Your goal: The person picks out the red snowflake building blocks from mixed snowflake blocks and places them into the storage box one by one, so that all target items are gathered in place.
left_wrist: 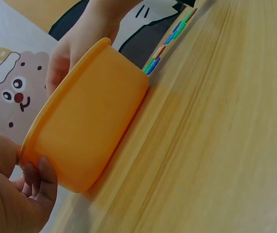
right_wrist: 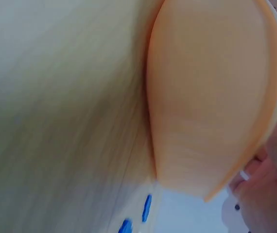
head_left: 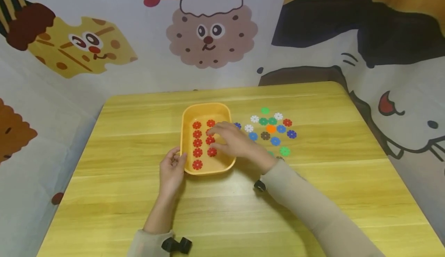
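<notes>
A yellow plastic basin [head_left: 216, 164] stands on the table. Inside it, red notched plastic discs [head_left: 197, 143] form two columns, the left one longer. My left hand [head_left: 172, 171] grips the basin's near left corner, thumb at the rim and fingers bent against the outer wall [left_wrist: 87, 116]. Reaching over the right rim, my right hand [head_left: 232, 139] has its fingers above the right column of discs, thumb and fingers apart. Nothing shows between them. In the right wrist view the basin's wall [right_wrist: 206, 97] partly hides the right hand [right_wrist: 269, 189].
Right of the basin, loose notched discs in green, white, blue, brown, orange and red lie scattered on the wooden table [head_left: 132, 145]. Blue discs [right_wrist: 147, 208] lie close to the basin wall. A cartoon-printed cloth [head_left: 139, 75] hangs behind the table.
</notes>
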`<state>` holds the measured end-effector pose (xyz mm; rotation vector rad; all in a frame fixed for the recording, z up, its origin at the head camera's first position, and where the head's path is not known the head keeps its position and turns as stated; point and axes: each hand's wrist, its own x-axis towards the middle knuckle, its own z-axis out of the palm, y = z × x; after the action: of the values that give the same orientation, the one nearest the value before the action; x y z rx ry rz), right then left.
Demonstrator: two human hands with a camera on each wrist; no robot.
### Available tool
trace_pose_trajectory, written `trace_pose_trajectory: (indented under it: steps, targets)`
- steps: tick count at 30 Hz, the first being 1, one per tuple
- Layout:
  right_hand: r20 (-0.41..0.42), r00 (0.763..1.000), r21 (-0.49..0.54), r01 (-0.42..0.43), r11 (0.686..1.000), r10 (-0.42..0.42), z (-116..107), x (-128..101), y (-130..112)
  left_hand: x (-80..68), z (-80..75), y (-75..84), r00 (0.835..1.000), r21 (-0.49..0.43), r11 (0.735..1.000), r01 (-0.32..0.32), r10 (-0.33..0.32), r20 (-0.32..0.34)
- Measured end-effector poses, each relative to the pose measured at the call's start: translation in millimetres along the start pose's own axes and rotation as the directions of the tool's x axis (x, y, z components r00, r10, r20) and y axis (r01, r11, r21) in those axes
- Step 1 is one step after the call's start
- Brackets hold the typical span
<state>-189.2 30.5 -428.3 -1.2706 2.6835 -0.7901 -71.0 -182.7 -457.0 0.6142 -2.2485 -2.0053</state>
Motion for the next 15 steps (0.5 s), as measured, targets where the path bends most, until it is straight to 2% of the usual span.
trace_pose_trajectory:
  steps: [4,7,11,15]
  targets:
    - [-0.138,0.990,0.051,0.017,0.999,-0.010,-4.5,-10.2,11.8,0.3,-0.3,0.1,1.000,0.004,1.000,0.011,-0.011,0.001]
    - [-0.206,0.979,0.069,0.006,0.998,0.008,-7.1,-17.4,20.4,-0.3,-0.3,0.1,1.000,0.009,1.000,0.009,-0.009,0.000]
    - [-0.256,0.966,0.088,-0.023,0.996,0.045,-9.7,-25.2,29.3,-1.5,0.0,0.3,1.000,0.018,1.000,0.006,-0.006,-0.006]
    - [-0.270,0.959,0.121,-0.052,0.991,0.083,-12.6,-32.1,37.2,-1.8,0.1,0.3,1.000,0.018,1.000,0.009,-0.008,-0.007]
